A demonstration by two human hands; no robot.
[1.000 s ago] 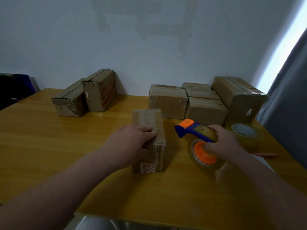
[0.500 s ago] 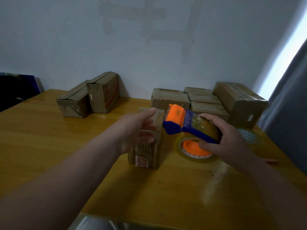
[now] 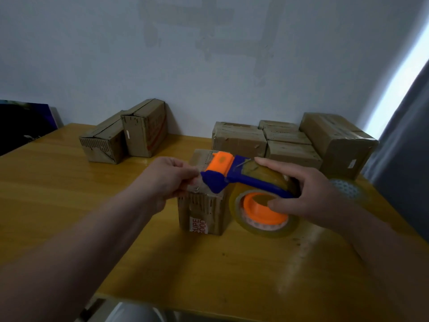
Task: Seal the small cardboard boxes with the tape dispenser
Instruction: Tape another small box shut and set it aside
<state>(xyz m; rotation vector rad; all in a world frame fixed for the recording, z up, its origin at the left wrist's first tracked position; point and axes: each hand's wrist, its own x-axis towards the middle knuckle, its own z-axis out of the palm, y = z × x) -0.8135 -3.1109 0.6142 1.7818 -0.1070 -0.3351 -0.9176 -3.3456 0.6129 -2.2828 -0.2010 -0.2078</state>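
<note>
A small cardboard box (image 3: 203,211) stands on the wooden table (image 3: 69,205), with a red and white label low on its near face. My right hand (image 3: 308,194) grips the blue and orange tape dispenser (image 3: 246,182) with its roll of clear tape (image 3: 262,217), and the orange head hangs over the box's top. My left hand (image 3: 167,182) is at the dispenser's blue nose, with thumb and fingers pinching the loose end of the tape just above the box's near top edge.
Two cardboard boxes (image 3: 130,138) lie at the back left against the wall. Several more boxes (image 3: 287,145) are stacked at the back right, the largest (image 3: 336,145) furthest right. A spare tape roll (image 3: 346,191) lies flat behind my right hand. A grey curtain (image 3: 406,159) hangs at the right.
My right hand lifted the dispenser from beside the box to above its top. My left hand left the box's top and closed on the tape end at the dispenser's nose.
</note>
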